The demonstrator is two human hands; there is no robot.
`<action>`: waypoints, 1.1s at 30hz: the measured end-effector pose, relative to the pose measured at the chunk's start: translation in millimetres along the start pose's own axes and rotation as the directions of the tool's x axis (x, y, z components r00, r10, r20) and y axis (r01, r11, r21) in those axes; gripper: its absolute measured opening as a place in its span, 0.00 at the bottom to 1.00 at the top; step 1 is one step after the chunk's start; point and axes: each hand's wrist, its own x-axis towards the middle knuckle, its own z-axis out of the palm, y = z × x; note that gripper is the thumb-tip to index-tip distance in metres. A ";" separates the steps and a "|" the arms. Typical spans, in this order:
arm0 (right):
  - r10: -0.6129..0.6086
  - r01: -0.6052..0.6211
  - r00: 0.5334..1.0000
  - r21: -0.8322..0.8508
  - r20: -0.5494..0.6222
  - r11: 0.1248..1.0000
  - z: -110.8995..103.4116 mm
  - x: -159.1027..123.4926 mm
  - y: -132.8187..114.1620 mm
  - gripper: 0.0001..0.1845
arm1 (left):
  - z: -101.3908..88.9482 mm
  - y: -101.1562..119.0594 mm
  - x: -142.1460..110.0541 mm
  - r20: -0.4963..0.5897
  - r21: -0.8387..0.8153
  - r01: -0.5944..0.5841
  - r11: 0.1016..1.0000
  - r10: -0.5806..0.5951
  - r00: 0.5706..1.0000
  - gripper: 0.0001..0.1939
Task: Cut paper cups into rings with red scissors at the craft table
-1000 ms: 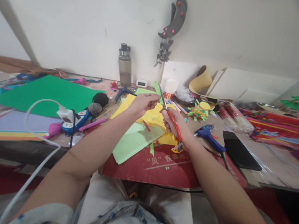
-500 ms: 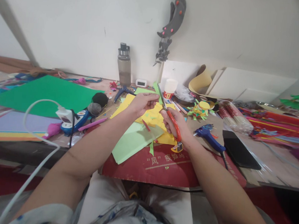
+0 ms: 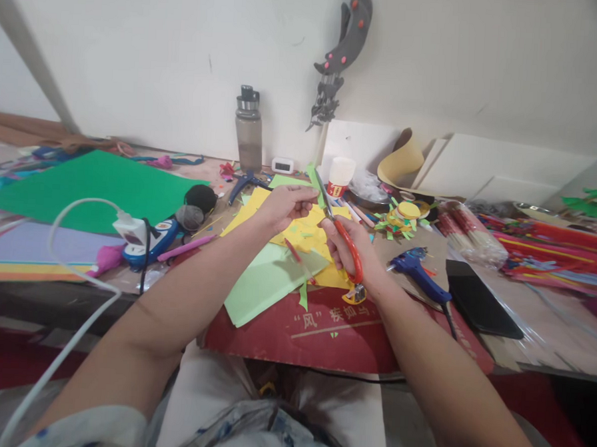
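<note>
Green paper strip (image 3: 313,175), centre of the head view: the grip of the left hand (image 3: 290,206) pinches it; that of the right hand (image 3: 367,246) encloses red-handled scissors (image 3: 348,241), blades alongside. Almost nothing has shifted within the second, suggesting little progress on the strip.

Soft, diffuse light looks hazy, edges stretched.
</note>
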 end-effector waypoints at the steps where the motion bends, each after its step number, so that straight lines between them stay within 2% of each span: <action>1: 0.002 -0.002 1.000 -0.002 0.000 1.000 -0.1 -0.1 -0.2 0.30 | -0.1 0.0 -0.1 0.002 0.003 0.000 1.000 0.000 1.000 0.07; 13: -0.036 0.036 0.999 -0.003 -0.031 0.999 2.0 1.4 3.9 0.26 | -4.0 -11.5 5.6 0.081 0.026 -0.010 1.000 0.008 0.997 0.08; 30: 0.032 -0.031 0.999 0.027 -0.031 0.999 7.2 -2.3 1.1 0.28 | -2.7 -7.8 3.0 0.080 0.014 0.029 0.999 -0.031 0.996 0.09; 33: 0.001 -0.001 1.000 0.019 -0.024 1.000 6.7 -2.0 2.8 0.27 | -2.4 -7.1 2.5 0.078 0.021 0.032 0.999 -0.034 0.996 0.09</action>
